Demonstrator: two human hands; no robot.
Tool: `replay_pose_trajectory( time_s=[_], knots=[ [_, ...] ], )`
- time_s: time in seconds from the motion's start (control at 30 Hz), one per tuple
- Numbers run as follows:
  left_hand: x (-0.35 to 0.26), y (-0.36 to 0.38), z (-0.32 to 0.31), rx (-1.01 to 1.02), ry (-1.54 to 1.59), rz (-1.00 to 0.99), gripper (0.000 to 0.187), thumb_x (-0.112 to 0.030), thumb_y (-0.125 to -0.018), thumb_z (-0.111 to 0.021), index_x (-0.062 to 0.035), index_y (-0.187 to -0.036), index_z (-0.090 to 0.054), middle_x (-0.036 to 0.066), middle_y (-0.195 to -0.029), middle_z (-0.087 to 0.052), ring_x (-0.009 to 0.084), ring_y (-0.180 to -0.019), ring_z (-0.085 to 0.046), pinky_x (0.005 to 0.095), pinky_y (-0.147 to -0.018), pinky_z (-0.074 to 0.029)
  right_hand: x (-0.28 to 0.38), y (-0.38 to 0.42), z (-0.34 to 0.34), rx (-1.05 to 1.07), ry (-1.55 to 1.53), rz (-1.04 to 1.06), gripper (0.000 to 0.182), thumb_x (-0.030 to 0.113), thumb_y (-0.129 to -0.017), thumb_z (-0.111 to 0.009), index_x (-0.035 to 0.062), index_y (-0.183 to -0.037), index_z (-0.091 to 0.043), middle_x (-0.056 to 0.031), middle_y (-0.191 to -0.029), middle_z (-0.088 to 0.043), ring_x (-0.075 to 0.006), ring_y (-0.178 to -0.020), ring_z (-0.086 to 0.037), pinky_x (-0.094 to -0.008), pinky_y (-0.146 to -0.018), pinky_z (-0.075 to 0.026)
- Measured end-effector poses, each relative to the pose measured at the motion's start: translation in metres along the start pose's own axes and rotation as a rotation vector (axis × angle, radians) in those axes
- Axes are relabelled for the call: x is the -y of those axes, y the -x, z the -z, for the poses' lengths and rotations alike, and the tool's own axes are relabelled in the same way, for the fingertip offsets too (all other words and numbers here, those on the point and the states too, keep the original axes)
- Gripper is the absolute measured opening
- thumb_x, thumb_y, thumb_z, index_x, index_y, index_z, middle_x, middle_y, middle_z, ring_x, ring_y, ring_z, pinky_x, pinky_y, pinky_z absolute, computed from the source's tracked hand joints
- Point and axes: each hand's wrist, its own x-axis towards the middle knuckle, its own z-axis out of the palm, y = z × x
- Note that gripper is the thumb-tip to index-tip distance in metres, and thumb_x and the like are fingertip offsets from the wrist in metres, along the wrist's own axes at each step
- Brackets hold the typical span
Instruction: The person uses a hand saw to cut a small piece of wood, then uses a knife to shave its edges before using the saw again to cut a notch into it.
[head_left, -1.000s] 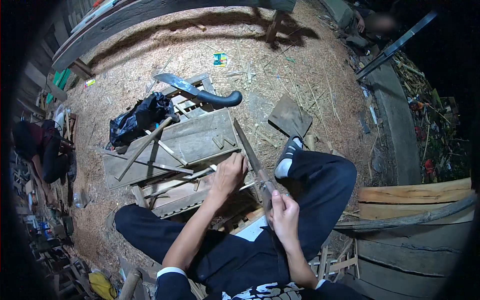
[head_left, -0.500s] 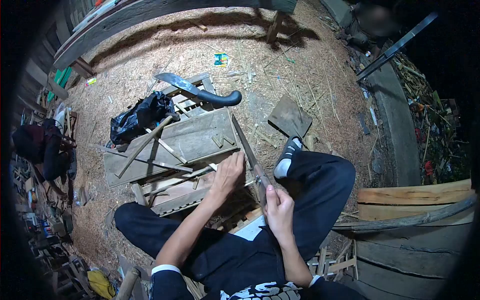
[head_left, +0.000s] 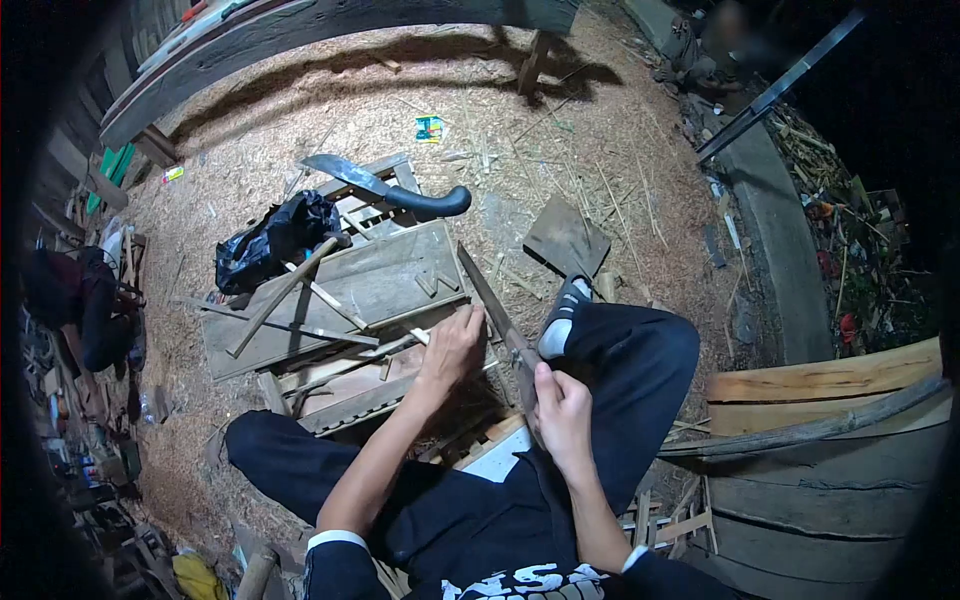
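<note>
I sit on a sawdust floor with my legs drawn up. My right hand (head_left: 562, 415) grips the handle of a long knife (head_left: 487, 300) whose blade points away from me. My left hand (head_left: 455, 345) holds a thin pale bamboo strip (head_left: 400, 347) against the blade, just above a flat wooden board (head_left: 330, 290). My shoe (head_left: 560, 318) rests to the right of the blade.
A curved machete with a black handle (head_left: 385, 188) lies on wooden slats beyond the board, beside a black plastic bag (head_left: 270, 238). A hammer-like tool (head_left: 285, 290) leans on the board. Planks (head_left: 820, 385) stack at right. Another person (head_left: 85, 305) sits at far left.
The knife blade and my right hand have shifted slightly left and up. My left hand stays on the strip. The view has tilted a little.
</note>
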Motion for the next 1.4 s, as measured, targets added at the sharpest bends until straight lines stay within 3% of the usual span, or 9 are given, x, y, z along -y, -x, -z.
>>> replay_pose_trajectory(
  time_s=[0.13, 0.37, 0.77, 0.87, 0.93, 1.07, 1.13, 1.23, 1.4],
  knots=[
    [0.000, 0.001, 0.002, -0.052, 0.058, 0.023, 0.031, 0.001, -0.086, -0.061, 0.0014, -0.116, -0.057, 0.019, -0.100, -0.063, 0.0371, -0.090, -0.068, 0.0449, -0.077, -0.056, 0.004, 0.020, -0.001, -0.058, 0.097, 0.120, 0.048, 0.035, -0.106, -0.057, -0.0067, -0.084, -0.066, -0.0160, -0.061, -0.055, -0.0196, -0.056, -0.051, -0.0414, -0.056, -0.041],
    [0.005, 0.004, -0.006, -0.027, 0.068, 0.050, 0.026, -0.003, -0.089, -0.063, 0.0020, -0.114, -0.058, 0.022, -0.101, -0.064, 0.0415, -0.090, -0.067, 0.0479, -0.074, -0.055, 0.004, 0.006, -0.008, -0.020, 0.067, 0.061, 0.049, 0.036, -0.105, -0.057, -0.0053, -0.080, -0.063, -0.0139, -0.060, -0.055, -0.0209, -0.056, -0.052, -0.0422, -0.056, -0.041],
    [-0.005, -0.001, -0.002, -0.085, 0.058, 0.049, 0.012, -0.007, -0.095, -0.060, -0.0005, -0.105, -0.058, 0.018, -0.092, -0.062, 0.0357, -0.083, -0.069, 0.0461, -0.070, -0.055, 0.000, -0.014, -0.022, -0.054, 0.143, 0.148, 0.049, 0.036, -0.106, -0.057, -0.0045, -0.079, -0.060, -0.0115, -0.061, -0.050, -0.0169, -0.058, -0.048, -0.0405, -0.056, -0.040],
    [-0.006, 0.002, -0.001, -0.057, 0.068, 0.077, 0.014, -0.005, -0.093, -0.060, -0.0002, -0.106, -0.057, 0.018, -0.094, -0.062, 0.0364, -0.085, -0.069, 0.0462, -0.072, -0.055, 0.009, 0.000, -0.010, -0.024, 0.112, 0.123, 0.048, 0.035, -0.105, -0.057, -0.0047, -0.078, -0.059, -0.0128, -0.061, -0.051, -0.0178, -0.057, -0.048, -0.0411, -0.056, -0.040],
    [-0.004, -0.008, -0.002, -0.069, 0.074, 0.089, 0.015, -0.004, -0.093, -0.059, 0.0000, -0.107, -0.057, 0.018, -0.095, -0.062, 0.0368, -0.086, -0.068, 0.0462, -0.073, -0.055, 0.006, 0.002, -0.013, -0.120, 0.022, 0.277, 0.050, 0.035, -0.105, -0.058, -0.0044, -0.075, -0.057, -0.0126, -0.060, -0.049, -0.0178, -0.057, -0.046, -0.0411, -0.056, -0.039],
    [-0.002, -0.004, -0.003, -0.091, 0.110, 0.051, 0.016, -0.006, -0.096, -0.061, 0.0027, -0.109, -0.059, 0.020, -0.089, -0.062, 0.0411, -0.080, -0.066, 0.0488, -0.068, -0.054, 0.007, 0.006, 0.002, -0.037, 0.112, 0.046, 0.049, 0.034, -0.105, -0.059, -0.0052, -0.076, -0.059, -0.0124, -0.058, -0.048, -0.0172, -0.055, -0.046, -0.0413, -0.055, -0.038],
    [-0.002, -0.003, -0.004, -0.149, 0.134, 0.018, 0.016, -0.007, -0.097, -0.061, 0.0020, -0.110, -0.058, 0.020, -0.089, -0.062, 0.0417, -0.081, -0.066, 0.0490, -0.069, -0.054, 0.013, 0.011, 0.003, -0.053, 0.122, 0.163, 0.048, 0.034, -0.105, -0.059, -0.0053, -0.076, -0.059, -0.0127, -0.057, -0.049, -0.0176, -0.054, -0.047, -0.0409, -0.055, -0.039],
    [0.001, 0.000, -0.005, -0.145, 0.119, 0.025, 0.016, -0.007, -0.097, -0.061, 0.0014, -0.110, -0.059, 0.020, -0.090, -0.062, 0.0419, -0.081, -0.066, 0.0493, -0.068, -0.054, 0.021, 0.010, -0.005, -0.053, 0.152, 0.123, 0.049, 0.035, -0.105, -0.058, -0.0055, -0.078, -0.060, -0.0145, -0.059, -0.052, -0.0189, -0.055, -0.050, -0.0410, -0.055, -0.040],
    [0.000, -0.005, 0.006, -0.006, 0.085, 0.078, 0.026, -0.002, -0.089, -0.060, 0.0001, -0.114, -0.057, 0.019, -0.096, -0.062, 0.0387, -0.087, -0.067, 0.0475, -0.072, -0.054, 0.008, 0.015, 0.001, -0.067, 0.083, 0.227, 0.049, 0.035, -0.105, -0.059, -0.0063, -0.079, -0.060, -0.0170, -0.060, -0.054, -0.0204, -0.056, -0.052, -0.0423, -0.056, -0.041]
  ],
)
